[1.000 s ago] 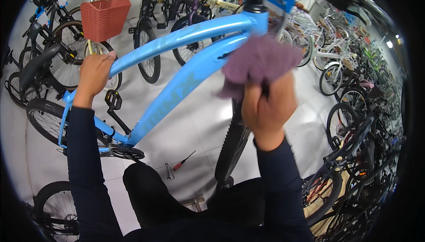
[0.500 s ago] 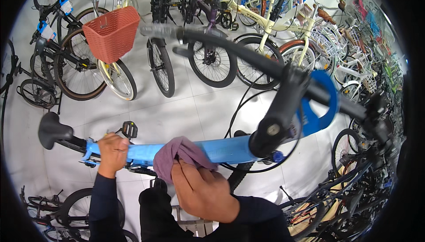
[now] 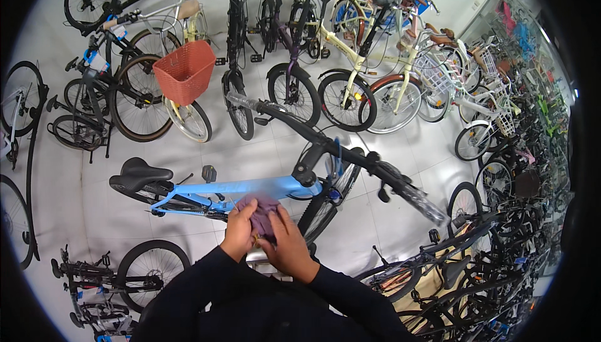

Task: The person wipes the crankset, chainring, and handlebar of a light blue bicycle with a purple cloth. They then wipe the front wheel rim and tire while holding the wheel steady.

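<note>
A crumpled purple cloth (image 3: 260, 212) is gripped between both my hands in front of my body. My left hand (image 3: 240, 229) closes on its left side with the thumb on top. My right hand (image 3: 289, 242) pinches its right side, fingers bent over the fabric. Just beyond the cloth stands a blue bicycle (image 3: 238, 188), its black saddle (image 3: 141, 175) to the left. Its black handlebar (image 3: 369, 160), with plastic-wrapped ends, stretches across on the right. The cloth overlaps the frame's lower edge in view; whether it touches is unclear.
Along the far side stand several parked bikes, one with a red basket (image 3: 184, 71) and one with a cream frame (image 3: 341, 51). A bicycle wheel (image 3: 153, 273) is at the lower left. Many bikes crowd the right, near a dark frame (image 3: 451, 251).
My left hand has let go of the blue frame near the saddle and joined my right hand on the cloth. The cloth has come nearer to me, and the view has drawn back.
</note>
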### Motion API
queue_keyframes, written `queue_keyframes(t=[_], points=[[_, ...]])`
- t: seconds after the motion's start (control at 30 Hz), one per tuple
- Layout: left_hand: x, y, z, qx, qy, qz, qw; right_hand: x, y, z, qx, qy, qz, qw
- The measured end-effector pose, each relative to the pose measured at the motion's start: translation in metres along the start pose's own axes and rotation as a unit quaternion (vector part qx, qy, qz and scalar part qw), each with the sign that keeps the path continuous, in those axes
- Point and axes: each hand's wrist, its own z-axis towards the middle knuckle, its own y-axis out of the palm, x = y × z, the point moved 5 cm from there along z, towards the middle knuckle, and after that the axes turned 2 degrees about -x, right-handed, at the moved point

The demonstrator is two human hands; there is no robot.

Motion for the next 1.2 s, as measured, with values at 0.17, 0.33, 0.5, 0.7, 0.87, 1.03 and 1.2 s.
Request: queue_keyframes(t=[0.17, 0.33, 0.5, 0.7, 0.87, 1.03, 1.2], points=[[-0.012, 0.062, -0.031, -0.059, -0.027, -0.048, 0.997, 0.001, -0.042, -0.031, -0.012, 0.111, 0.141, 0.984], [-0.03, 0.112, -0.051, -0.099, 0.046, -0.117, 0.987, 0.019, -0.075, -0.037, -0.018, 0.144, 0.3, 0.943], [-0.021, 0.151, -0.048, -0.156, 0.035, -0.081, 0.984, 0.039, -0.093, -0.042, -0.072, 0.242, 0.488, 0.836], [0.035, 0.177, 0.014, -0.201, 0.107, -0.007, 0.974, 0.046, -0.153, -0.03, 0.094, 0.21, 0.157, 0.961], [0.119, 0.154, 0.117, -0.197, 0.208, 0.193, 0.938, -0.002, -0.21, -0.033, 0.24, 0.158, 0.039, 0.957], [0.072, 0.162, 0.161, -0.302, 0.397, 0.668, 0.552, -0.024, -0.3, -0.019, 0.429, 0.198, -0.263, 0.841], [0.06, 0.14, 0.186, -0.346, 0.46, 0.61, 0.546, 0.006, -0.313, 0.005, 0.293, 0.316, -0.414, 0.802]])
